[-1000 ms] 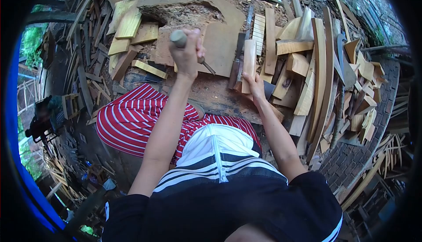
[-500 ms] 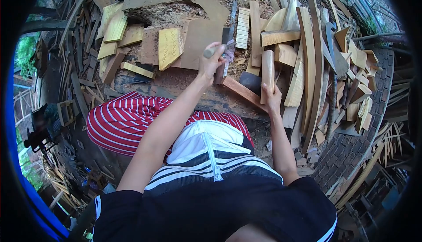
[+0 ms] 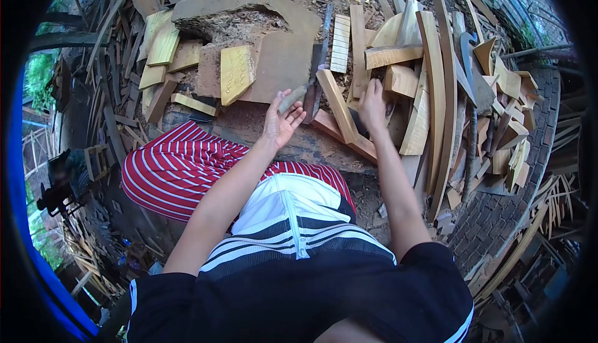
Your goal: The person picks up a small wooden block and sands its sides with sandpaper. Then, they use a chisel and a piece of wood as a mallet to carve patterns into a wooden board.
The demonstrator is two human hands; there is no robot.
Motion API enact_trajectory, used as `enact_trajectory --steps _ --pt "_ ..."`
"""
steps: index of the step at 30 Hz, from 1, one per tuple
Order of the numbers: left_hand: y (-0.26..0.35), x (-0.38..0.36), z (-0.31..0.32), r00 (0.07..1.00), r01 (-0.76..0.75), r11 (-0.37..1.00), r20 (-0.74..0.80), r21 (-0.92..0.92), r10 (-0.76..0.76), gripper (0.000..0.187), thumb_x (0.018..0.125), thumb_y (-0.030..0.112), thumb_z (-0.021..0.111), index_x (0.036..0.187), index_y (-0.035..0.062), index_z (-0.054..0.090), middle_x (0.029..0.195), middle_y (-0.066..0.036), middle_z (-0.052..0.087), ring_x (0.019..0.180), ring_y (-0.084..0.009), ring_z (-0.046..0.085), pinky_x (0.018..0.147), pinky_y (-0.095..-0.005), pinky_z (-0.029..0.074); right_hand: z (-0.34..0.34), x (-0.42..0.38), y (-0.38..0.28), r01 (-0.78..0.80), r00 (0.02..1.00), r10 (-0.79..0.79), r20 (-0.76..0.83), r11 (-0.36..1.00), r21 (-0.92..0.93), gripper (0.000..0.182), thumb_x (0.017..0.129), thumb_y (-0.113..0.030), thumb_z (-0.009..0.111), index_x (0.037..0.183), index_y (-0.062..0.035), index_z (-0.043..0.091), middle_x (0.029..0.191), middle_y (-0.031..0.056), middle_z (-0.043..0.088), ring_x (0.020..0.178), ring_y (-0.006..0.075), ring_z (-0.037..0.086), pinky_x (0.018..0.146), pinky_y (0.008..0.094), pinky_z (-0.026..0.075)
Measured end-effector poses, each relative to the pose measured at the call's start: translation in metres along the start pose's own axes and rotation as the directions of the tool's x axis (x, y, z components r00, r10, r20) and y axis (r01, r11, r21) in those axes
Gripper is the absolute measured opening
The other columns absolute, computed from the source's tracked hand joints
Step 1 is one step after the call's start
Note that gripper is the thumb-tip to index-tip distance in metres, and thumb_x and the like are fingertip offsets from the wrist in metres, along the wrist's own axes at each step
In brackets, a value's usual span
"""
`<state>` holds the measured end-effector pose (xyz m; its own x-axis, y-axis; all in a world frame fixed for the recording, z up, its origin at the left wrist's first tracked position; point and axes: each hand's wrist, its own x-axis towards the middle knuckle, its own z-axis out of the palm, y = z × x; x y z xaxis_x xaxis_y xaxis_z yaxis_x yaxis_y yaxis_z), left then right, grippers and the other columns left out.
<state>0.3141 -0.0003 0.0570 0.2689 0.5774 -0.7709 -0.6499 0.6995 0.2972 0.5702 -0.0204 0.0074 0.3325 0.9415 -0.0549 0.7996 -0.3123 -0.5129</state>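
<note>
My left hand point(image 3: 283, 119) is palm up, fingers curled loosely around the pale handle point(image 3: 293, 98) of a bladed tool. Its dark metal part lies toward the upright long blade point(image 3: 326, 22) on the bench. My right hand point(image 3: 372, 107) is back-up among the wood pieces, its fingers curled and partly hidden; what they hold I cannot tell. Between the hands a squared wooden block point(image 3: 337, 106) leans with its top to the left. Below it lies a reddish wooden bar point(image 3: 361, 148). A cut block point(image 3: 402, 80) sits just right of my right hand.
A hollowed plank point(image 3: 283, 62) covers the bench's left part, with a marked yellow board point(image 3: 235, 75) on it. Long curved strips point(image 3: 430, 81) stand at right, beside a heap of offcuts point(image 3: 511, 137). A ridged pale piece point(image 3: 340, 44) lies at the back.
The squared block has moved left from my right hand and now leans out of its grip. My right hand has gone forward and left; my left hand has drawn back and turned palm up.
</note>
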Motion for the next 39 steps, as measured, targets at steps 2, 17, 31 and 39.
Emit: enact_trajectory --steps 2,17,31,39 --pt "-0.008 0.004 -0.001 1.0 -0.014 1.0 -0.005 0.016 0.014 0.051 0.087 0.035 0.062 0.132 0.0175 0.046 0.101 -0.008 0.056 0.088 -0.0176 0.057 0.088 -0.037 0.051 -0.006 0.04 0.007 -0.146 0.953 0.188 0.237 0.972 -0.185 0.042 0.093 -0.021 0.046 0.125 0.005 0.04 0.126 0.0295 0.047 0.101 0.0452 0.058 0.088 0.0499 0.048" --pt "-0.005 0.036 0.009 0.969 -0.095 -0.061 0.106 0.994 0.225 0.056 0.086 0.028 0.058 0.138 0.0193 0.041 0.141 -0.013 0.038 0.125 -0.0311 0.041 0.106 -0.0435 0.031 -0.049 0.044 -0.021 0.111 0.91 -0.007 0.415 0.967 -0.227 0.032 0.075 -0.022 0.068 0.102 -0.0046 0.064 0.103 0.0195 0.056 0.092 0.0384 0.062 0.079 0.0445 0.051" --pt "0.086 -0.038 0.121 0.699 -0.715 0.678 0.163 0.173 0.696 0.015 0.087 0.016 0.064 0.079 0.0128 0.052 0.064 0.003 0.049 0.056 -0.0086 0.051 0.065 -0.0321 0.05 -0.063 0.034 -0.085 -0.096 0.96 -0.06 0.275 0.849 0.52 0.048 0.089 -0.021 0.06 0.131 -0.0025 0.047 0.102 0.015 0.06 0.099 0.0207 0.059 0.088 0.0283 0.045" --pt "0.177 -0.061 0.064 0.699 -0.714 0.698 -0.102 -0.053 0.708 0.043 0.079 0.054 0.068 0.078 0.0163 0.047 0.06 0.004 0.042 0.053 -0.0089 0.044 0.05 -0.0272 0.038 0.038 -0.048 -0.041 0.027 0.966 0.004 0.26 0.993 -0.113 0.103 0.066 -0.016 0.077 0.148 -0.0172 0.015 0.113 0.0181 0.049 0.104 0.0358 0.051 0.084 0.0448 0.045"
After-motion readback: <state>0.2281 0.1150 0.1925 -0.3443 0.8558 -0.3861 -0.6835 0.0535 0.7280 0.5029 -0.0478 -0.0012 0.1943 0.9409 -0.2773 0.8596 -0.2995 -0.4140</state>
